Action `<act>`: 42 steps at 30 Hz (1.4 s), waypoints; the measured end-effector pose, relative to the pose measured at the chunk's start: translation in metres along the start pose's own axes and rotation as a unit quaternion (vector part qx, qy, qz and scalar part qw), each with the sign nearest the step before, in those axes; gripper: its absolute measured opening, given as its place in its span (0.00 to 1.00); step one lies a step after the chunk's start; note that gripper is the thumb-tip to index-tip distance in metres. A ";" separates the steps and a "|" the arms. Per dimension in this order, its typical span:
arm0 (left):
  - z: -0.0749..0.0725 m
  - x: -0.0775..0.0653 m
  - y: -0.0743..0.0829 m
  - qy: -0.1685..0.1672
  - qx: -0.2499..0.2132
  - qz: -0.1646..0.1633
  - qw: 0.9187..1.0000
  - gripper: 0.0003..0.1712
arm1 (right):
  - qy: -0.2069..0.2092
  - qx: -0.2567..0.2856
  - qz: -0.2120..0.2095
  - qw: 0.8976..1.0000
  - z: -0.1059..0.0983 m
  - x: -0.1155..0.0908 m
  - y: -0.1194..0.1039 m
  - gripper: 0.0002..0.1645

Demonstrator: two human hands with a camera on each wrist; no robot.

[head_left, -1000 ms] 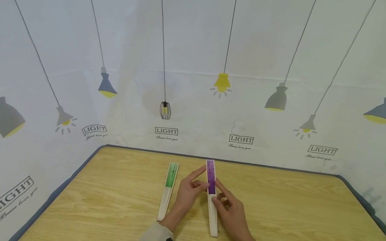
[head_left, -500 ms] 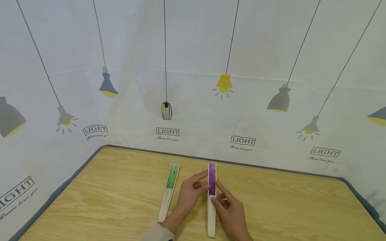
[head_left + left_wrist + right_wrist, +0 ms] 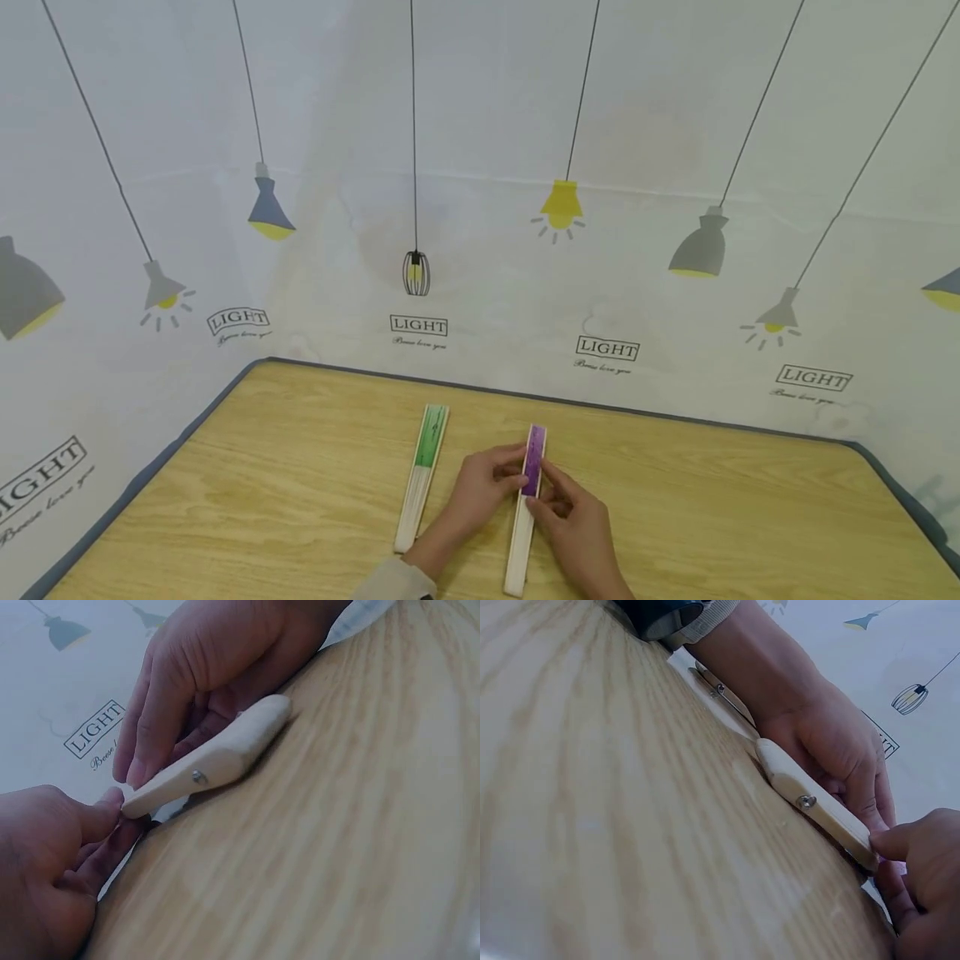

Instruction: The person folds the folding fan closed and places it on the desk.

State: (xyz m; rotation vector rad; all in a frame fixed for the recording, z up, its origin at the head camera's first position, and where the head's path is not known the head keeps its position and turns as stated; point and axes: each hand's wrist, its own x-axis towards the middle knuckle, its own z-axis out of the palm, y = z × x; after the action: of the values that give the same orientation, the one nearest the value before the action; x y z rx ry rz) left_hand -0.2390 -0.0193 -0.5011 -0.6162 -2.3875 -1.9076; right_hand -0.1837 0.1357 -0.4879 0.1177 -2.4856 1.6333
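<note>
A folded hand fan with a purple upper part (image 3: 534, 458) and pale ribs lies between both hands in the head view. My left hand (image 3: 478, 492) pinches its left side along the purple part, thumb on the edge. On the opposite side, my right hand (image 3: 581, 529) holds it with thumb and fingers near where purple meets the ribs. The fan slants, near end toward the left. Both wrist views show its rounded end with a metal rivet (image 3: 199, 777), close over the table. A second folded fan, green at the top (image 3: 430, 442), lies left of my left hand.
The wood-grain table (image 3: 712, 500) has a dark blue edge along the back and sides. Behind it stands a white backdrop (image 3: 480, 100) printed with hanging lamps and the word LIGHT. My left forearm passes close to the green fan's near end.
The purple fan has slid toward me, and its near end has swung left, so it tilts now. Both hands moved with it, keeping hold. The green fan stayed in place.
</note>
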 end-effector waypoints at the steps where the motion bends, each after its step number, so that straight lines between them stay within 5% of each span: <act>1: 0.000 0.000 0.000 0.001 0.009 0.003 1.000 0.22 | -0.003 -0.004 0.002 1.000 0.000 0.000 0.000 0.32; 10: 0.002 0.001 0.002 0.015 0.073 0.014 0.997 0.21 | -0.008 -0.013 0.004 1.000 0.000 0.003 0.001 0.31; 17: 0.001 0.001 0.006 0.003 0.078 -0.005 0.997 0.20 | -0.001 -0.016 0.001 1.000 -0.001 0.006 0.003 0.24; 42: 0.005 0.001 0.006 0.016 0.136 0.015 0.990 0.21 | -0.045 0.010 0.022 0.999 -0.003 0.011 -0.002 0.24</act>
State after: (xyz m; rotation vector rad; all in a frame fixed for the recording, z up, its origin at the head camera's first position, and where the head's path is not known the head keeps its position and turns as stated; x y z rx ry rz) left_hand -0.2365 -0.0137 -0.4962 -0.5926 -2.5378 -1.5271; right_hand -0.1937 0.1382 -0.4833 0.1437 -2.5561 1.7075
